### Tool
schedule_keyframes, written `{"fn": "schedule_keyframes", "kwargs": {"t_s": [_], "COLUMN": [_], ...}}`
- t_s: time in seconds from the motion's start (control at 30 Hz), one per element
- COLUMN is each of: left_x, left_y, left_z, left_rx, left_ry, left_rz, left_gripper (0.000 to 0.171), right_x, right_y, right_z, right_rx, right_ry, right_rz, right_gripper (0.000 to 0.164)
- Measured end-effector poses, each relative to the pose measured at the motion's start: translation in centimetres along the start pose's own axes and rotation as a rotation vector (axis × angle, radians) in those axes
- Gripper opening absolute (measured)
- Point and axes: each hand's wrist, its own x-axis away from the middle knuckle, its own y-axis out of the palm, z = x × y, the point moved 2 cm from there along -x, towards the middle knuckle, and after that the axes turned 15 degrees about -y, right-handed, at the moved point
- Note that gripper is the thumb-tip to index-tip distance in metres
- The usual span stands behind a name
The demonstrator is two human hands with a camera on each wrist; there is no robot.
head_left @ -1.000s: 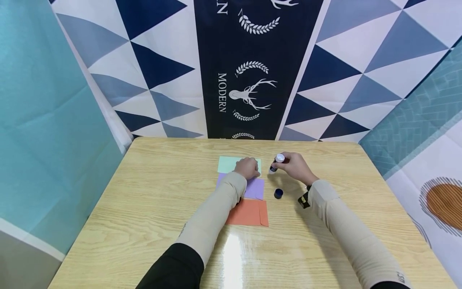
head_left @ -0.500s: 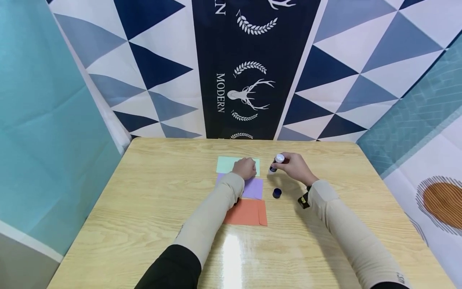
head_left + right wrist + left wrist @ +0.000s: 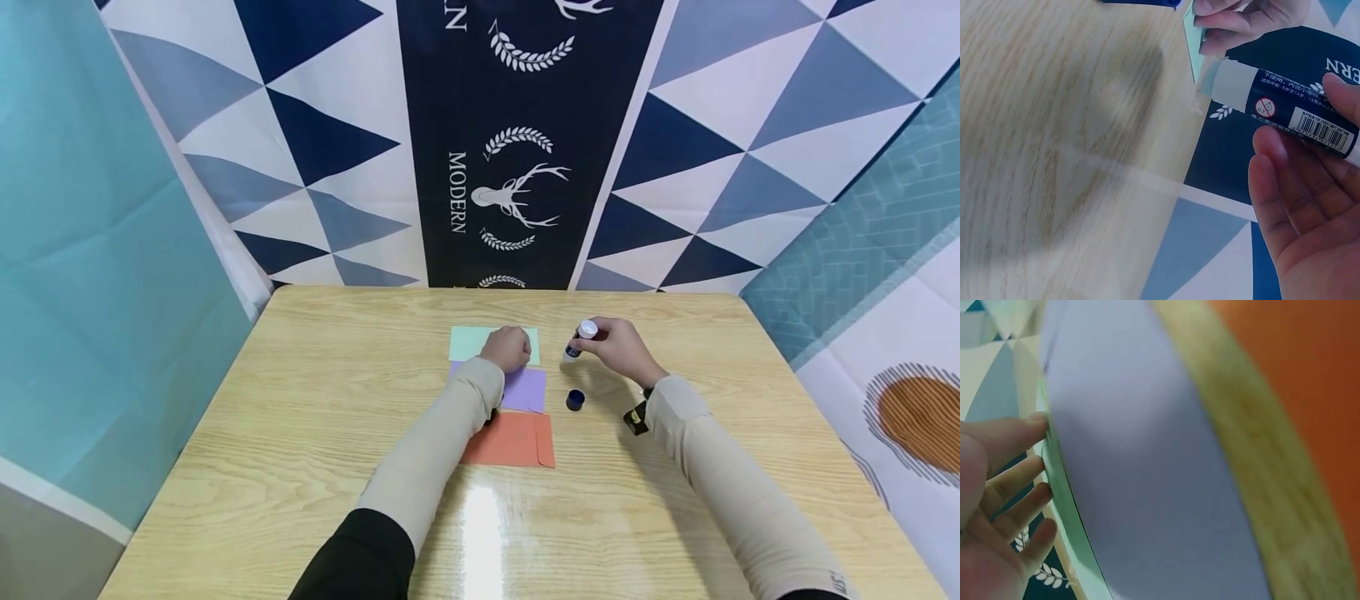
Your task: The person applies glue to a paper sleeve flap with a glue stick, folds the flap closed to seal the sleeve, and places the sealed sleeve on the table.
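Note:
A glue stick [image 3: 581,340] is gripped between the thumb and fingers of my right hand [image 3: 619,347], tilted with its bare tip toward the table, just right of the mint-green envelope [image 3: 468,342]. In the right wrist view its dark label with a barcode shows. My left hand [image 3: 507,348] rests on the green envelope near its right end; in the left wrist view its fingers [image 3: 1025,506] reach out with the tips on the paper. A purple envelope [image 3: 528,390] lies below the green one, partly under the left wrist. The navy glue cap [image 3: 575,400] stands on the table.
An orange envelope [image 3: 510,440] lies nearest me in the column, partly hidden by the left forearm. The wooden table [image 3: 337,417] runs back to a patterned cloth wall [image 3: 337,167]. A wrist camera [image 3: 636,418] hangs beside the right wrist.
My right hand has shifted slightly to the right with the glue stick, away from the green envelope. The left hand stays on that envelope, and the other envelopes and the cap lie as before.

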Motion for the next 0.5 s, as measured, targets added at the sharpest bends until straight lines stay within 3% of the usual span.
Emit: {"fn": "schedule_keyframes", "kwargs": {"t_s": [0.2,0.5], "left_x": [0.14,0.44], "left_y": [-0.40,-0.67], "left_z": [-0.57,-0.88], "left_rx": [0.106,0.126], "left_ry": [-0.030,-0.004], "left_rz": [-0.067,-0.020], "left_gripper": [0.010,0.015], "right_x": [0.04,0.15], "right_y": [-0.32,-0.49], "right_z": [-0.24,-0.50], "right_rx": [0.003,-0.019], "right_ry": [-0.009,0.005], "right_rz": [0.004,0.008], "right_gripper": [0.017,0.020]}}
